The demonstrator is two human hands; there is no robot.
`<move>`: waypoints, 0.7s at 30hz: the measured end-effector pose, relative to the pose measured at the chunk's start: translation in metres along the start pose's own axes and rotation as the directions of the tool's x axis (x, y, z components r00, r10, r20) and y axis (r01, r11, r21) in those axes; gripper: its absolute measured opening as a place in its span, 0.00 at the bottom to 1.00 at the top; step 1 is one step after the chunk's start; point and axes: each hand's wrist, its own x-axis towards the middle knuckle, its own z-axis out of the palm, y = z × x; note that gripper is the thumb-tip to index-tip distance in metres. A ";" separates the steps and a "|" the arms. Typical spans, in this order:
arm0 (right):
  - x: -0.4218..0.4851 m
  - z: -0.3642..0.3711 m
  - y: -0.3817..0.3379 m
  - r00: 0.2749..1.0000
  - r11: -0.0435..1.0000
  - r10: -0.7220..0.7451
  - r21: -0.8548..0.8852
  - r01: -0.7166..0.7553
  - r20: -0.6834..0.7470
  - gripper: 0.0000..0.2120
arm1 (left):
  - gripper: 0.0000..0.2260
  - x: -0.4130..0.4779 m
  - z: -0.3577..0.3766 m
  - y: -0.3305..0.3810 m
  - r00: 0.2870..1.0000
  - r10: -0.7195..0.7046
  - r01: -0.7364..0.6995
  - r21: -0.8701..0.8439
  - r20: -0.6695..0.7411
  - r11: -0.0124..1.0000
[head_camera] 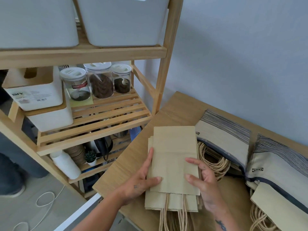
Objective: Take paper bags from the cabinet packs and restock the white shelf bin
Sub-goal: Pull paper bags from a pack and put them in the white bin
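A stack of flat brown paper bags (173, 147) with twine handles lies on the wooden cabinet top (176, 104). My left hand (141, 182) grips the stack's left edge, thumb on top. My right hand (203, 179) grips its right edge, thumb and forefinger on top. Two opened packs of paper bags lie to the right, one (225, 135) next to the stack and another (276, 165) further right, both showing coiled handles. Two white bins stand on the top shelf, one (123, 22) above the cabinet's left end, another (36, 22) left of it.
A wooden shelf unit (160, 87) stands left of the cabinet. Its middle shelf carries three clear jars (100, 82) and stacked white boxes (36, 90). Lower shelves hold a kettle, a white bottle (66, 165), a small plant. A white cord (45, 199) lies on the floor.
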 end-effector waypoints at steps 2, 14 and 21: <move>0.003 0.003 -0.002 1.000 1.000 0.008 0.029 -0.008 0.000 0.23 | 0.37 -0.001 0.005 -0.001 1.000 0.015 -0.016 -0.052 -0.021 0.999; -0.010 0.034 0.011 0.956 0.962 0.063 0.238 -0.135 0.285 0.25 | 0.39 -0.053 0.021 -0.009 0.891 0.119 -0.202 -0.149 -0.437 0.968; -0.017 0.057 0.014 0.836 0.985 0.056 0.107 -0.136 0.546 0.31 | 0.43 -0.094 0.022 -0.008 0.766 0.096 -0.189 -0.079 -0.636 0.979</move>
